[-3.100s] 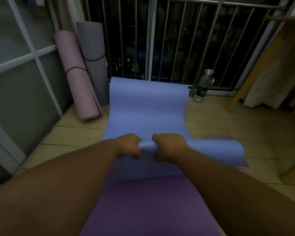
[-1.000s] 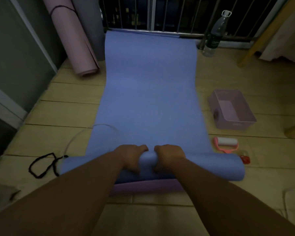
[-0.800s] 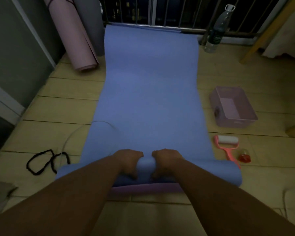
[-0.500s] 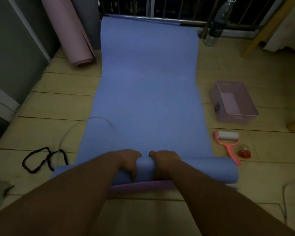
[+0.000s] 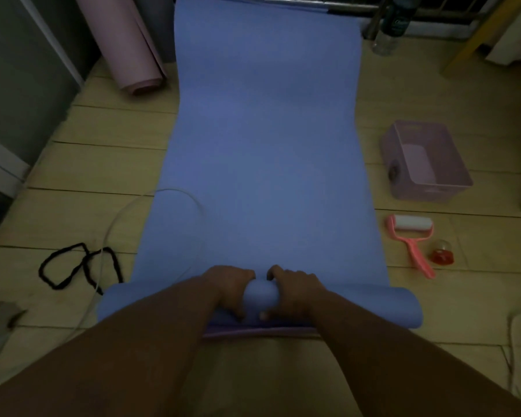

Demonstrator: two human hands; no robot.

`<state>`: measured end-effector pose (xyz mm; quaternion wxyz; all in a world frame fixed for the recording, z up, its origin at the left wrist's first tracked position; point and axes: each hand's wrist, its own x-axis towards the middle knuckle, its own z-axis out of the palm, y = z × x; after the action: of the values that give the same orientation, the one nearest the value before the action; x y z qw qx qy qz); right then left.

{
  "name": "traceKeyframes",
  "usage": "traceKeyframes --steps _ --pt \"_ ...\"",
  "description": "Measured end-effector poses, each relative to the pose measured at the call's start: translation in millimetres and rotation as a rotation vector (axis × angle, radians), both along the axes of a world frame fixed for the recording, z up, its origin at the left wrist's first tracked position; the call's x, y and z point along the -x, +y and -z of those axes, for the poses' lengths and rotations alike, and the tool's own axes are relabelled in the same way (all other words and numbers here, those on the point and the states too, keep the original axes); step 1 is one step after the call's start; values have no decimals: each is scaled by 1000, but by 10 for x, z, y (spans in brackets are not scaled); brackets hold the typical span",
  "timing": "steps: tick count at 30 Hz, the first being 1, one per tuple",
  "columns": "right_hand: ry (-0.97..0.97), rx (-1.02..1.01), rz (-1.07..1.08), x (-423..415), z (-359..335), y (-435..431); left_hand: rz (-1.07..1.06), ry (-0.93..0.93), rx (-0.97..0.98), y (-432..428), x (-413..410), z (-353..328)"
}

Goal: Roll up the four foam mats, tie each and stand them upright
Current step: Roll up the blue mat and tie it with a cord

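A blue foam mat (image 5: pixel 265 139) lies flat on the wooden floor, its near end wound into a roll (image 5: pixel 373 307) across the frame. My left hand (image 5: pixel 229 288) and my right hand (image 5: pixel 295 291) grip the middle of that roll side by side. A purple mat edge (image 5: pixel 253 331) shows under the roll. A rolled pink mat (image 5: pixel 124 43) stands upright at the back left, with a grey rolled mat (image 5: pixel 160 31) behind it. Black tie cords (image 5: pixel 73 266) lie on the floor to the left.
A pink plastic bin (image 5: pixel 424 164), a pink lint roller (image 5: pixel 412 236) and a small red bottle (image 5: pixel 442 254) sit on the floor at the right. A water bottle (image 5: pixel 388 28) stands by the back railing. A clear hoop of tubing (image 5: pixel 118 236) lies at the left.
The view has tilted downward and closer. Both hands keep their grip on the roll and have turned it slightly forward; the roll is a little thicker than before.
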<state>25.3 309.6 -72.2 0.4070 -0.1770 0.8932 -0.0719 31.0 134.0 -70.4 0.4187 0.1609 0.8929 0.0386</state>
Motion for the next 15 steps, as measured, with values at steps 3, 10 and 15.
traceKeyframes --steps 3,10,15 --pt "-57 58 47 -22 54 29 9 -29 10 2 -27 45" --pt "-108 34 30 20 127 -46 -30 -54 -45 -31 -111 183" --pt "-104 -66 -19 -21 209 -98 -127 0 -120 -111 -253 301"
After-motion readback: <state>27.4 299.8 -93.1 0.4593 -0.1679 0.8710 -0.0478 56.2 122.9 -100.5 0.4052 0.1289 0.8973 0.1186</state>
